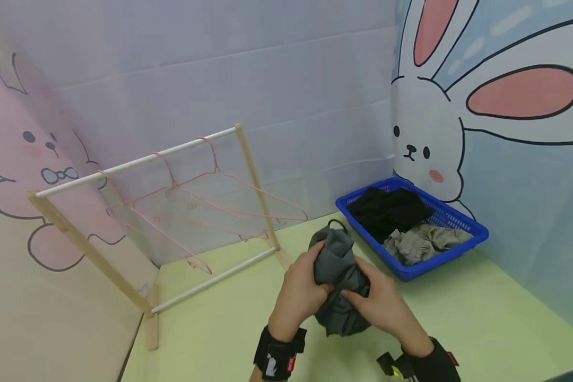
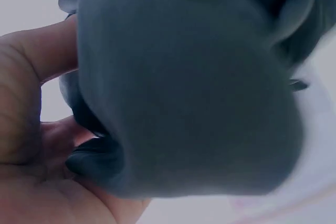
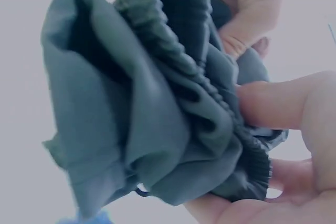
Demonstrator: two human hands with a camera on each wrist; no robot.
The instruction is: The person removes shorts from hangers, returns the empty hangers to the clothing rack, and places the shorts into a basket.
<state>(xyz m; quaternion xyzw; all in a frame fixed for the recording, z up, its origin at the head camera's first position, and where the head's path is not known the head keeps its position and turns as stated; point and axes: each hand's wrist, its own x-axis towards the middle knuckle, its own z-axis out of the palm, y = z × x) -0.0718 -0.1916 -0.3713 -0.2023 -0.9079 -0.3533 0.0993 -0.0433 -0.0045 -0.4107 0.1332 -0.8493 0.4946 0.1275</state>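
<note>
A bunched dark grey garment with a gathered elastic waistband [image 1: 336, 262] is held up between both hands above the table. My left hand [image 1: 300, 289] grips its left side, thumb in front. From the right, my right hand [image 1: 384, 302] holds it, thumb pressed on the front. A black cord loop [image 1: 338, 222] sticks out at the top. The right wrist view shows the ruffled elastic edge [image 3: 202, 72] and loose folds hanging below. In the left wrist view the cloth [image 2: 189, 93] hides most of the left fingers.
A rack with a white top rail [image 1: 124, 165] and wooden posts stands at the left, with several pink hangers [image 1: 215, 171] on it. At the back right, a blue basket [image 1: 458, 249] holds black cloth [image 1: 387, 215] and light grey cloth [image 1: 417, 244]. Printed curtains rise behind the table.
</note>
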